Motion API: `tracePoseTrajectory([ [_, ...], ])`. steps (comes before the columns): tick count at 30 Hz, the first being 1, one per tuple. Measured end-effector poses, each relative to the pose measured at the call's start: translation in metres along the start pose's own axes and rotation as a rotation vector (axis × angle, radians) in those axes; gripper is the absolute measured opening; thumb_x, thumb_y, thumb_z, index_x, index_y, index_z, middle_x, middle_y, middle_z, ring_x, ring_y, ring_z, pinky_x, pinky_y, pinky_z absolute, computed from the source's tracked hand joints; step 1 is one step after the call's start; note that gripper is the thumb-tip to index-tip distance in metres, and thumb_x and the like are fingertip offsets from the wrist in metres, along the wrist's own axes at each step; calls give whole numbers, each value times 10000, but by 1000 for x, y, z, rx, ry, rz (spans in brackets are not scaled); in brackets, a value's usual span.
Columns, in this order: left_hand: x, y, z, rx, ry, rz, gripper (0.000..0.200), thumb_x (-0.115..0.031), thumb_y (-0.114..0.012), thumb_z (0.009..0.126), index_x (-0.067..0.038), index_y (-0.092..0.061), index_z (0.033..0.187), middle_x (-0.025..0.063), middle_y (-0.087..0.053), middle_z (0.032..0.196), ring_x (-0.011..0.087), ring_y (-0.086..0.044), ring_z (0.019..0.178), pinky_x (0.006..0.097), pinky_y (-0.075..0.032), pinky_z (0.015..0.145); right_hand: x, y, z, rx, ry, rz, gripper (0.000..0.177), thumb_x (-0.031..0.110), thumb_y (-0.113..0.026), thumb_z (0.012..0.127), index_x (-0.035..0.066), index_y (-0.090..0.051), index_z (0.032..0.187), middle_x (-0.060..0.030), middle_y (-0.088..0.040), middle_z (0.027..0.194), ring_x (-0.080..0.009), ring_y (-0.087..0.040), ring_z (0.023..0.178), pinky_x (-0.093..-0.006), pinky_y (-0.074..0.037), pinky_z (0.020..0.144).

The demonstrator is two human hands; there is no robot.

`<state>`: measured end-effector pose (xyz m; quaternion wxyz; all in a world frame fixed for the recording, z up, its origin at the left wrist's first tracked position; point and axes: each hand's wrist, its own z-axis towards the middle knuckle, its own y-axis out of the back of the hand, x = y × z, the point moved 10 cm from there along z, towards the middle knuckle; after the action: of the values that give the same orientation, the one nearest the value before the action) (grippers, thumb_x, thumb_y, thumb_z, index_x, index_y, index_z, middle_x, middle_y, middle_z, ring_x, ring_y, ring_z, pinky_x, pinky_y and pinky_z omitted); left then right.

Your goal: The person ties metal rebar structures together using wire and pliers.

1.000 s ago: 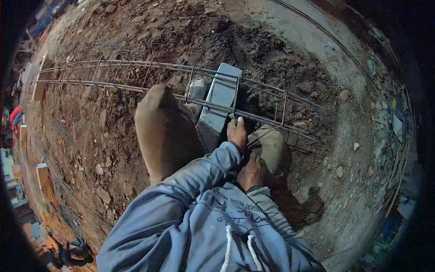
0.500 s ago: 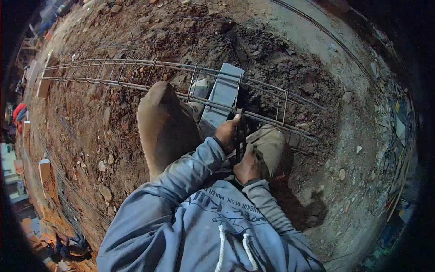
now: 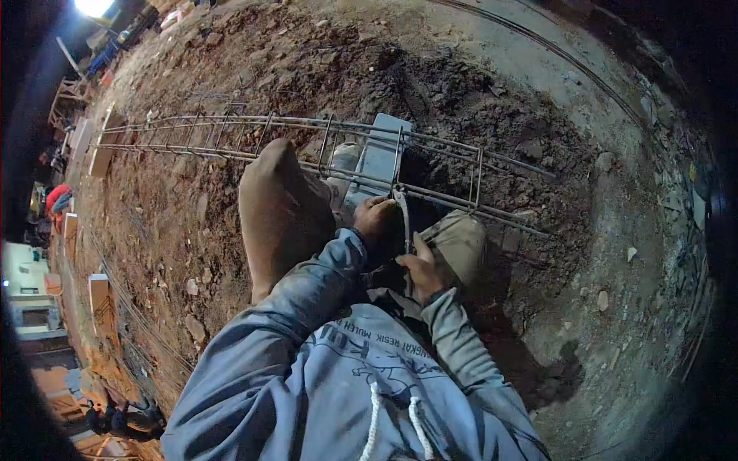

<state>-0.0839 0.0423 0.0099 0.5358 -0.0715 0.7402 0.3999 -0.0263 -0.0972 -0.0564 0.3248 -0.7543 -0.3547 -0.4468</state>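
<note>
A cage of long steel rebar (image 3: 461,201) with square stirrups (image 3: 475,180) runs across in front of my knees. My right hand (image 3: 421,267) is closed around the lower part of a pair of pincers (image 3: 404,224). Their head touches, or is very near, the joint of the near bar and a stirrup. Just left of the pincers is my left hand (image 3: 377,221), its fingers curled in below the near bar. What those fingers hold, if anything, is hidden. A grey block (image 3: 378,157) lies under the cage, beside my shoe (image 3: 344,161).
Rough brown soil and stones (image 3: 192,284) surround me. The cage's far left end rests by a pale wooden block (image 3: 101,161). Long thin rods (image 3: 538,46) curve along the upper right. A person in red (image 3: 58,198) is at the far left.
My left hand has dropped down and left, away from the bar joint. The pincers' handle now shows more plainly, and my right hand has risen slightly. The view has shifted a little.
</note>
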Motion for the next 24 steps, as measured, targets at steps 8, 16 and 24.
tracePoseTrajectory([
  [8,68,-40,8,-83,312,-1007,156,-146,-563,825,-13,-611,889,61,-622,815,167,-603,723,302,-486,649,49,8,23,-75,105,-644,418,363,-527,814,-50,-586,832,-285,-569,837,-440,-542,809,-464,-422,708],
  [16,19,-1,-4,-3,-12,-46,311,-233,-686,701,-66,-613,953,118,-625,858,319,-587,837,358,-482,725,108,2,13,-79,126,82,394,341,-509,880,-37,-598,945,-120,-631,857,-224,-596,739,-333,-478,690],
  [24,24,17,-2,-24,86,-189,312,-94,-554,793,-34,-545,1099,116,-583,1025,242,-587,898,326,-489,770,119,-3,21,194,-36,49,297,128,-484,817,25,-510,1095,-120,-622,806,-204,-624,684,-318,-531,555],
])
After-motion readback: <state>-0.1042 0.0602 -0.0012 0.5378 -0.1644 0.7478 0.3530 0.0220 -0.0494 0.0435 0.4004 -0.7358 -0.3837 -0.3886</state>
